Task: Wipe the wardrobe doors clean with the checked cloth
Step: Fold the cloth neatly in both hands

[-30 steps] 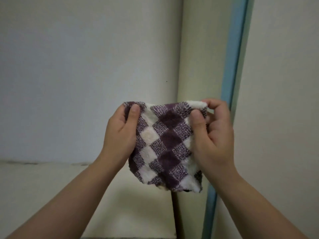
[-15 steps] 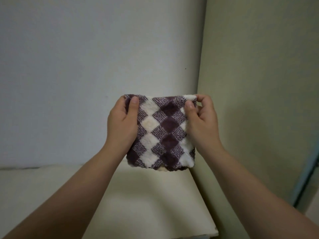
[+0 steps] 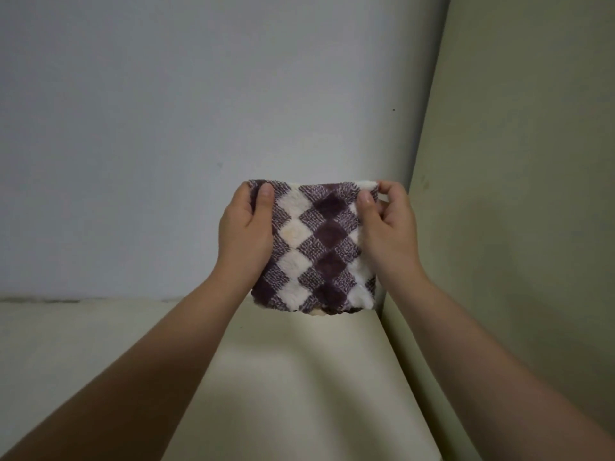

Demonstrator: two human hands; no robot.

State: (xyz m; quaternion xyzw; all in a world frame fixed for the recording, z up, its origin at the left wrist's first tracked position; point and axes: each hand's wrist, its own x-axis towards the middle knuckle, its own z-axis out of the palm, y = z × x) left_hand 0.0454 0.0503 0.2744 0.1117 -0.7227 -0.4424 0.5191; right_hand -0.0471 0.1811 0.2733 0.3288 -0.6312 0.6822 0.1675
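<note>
A purple-and-white checked cloth [image 3: 316, 251], folded into a flat square, hangs in the air in front of me. My left hand [image 3: 244, 234] grips its left edge with the thumb on the front. My right hand [image 3: 387, 232] pinches its top right corner between thumb and fingers. A beige wardrobe panel [image 3: 519, 201] stands upright just right of the cloth, apart from it. No door handle or door edge shows in this view.
A grey-white wall [image 3: 166, 128] fills the background behind the cloth. Below it a cream horizontal surface [image 3: 283, 377] runs toward me and meets the beige panel along a slanted seam at the right.
The view has swung left: the blue strip and the right-hand panel have left the frame. The cloth now hangs flatter and squarer, with my right hand holding only its top corner.
</note>
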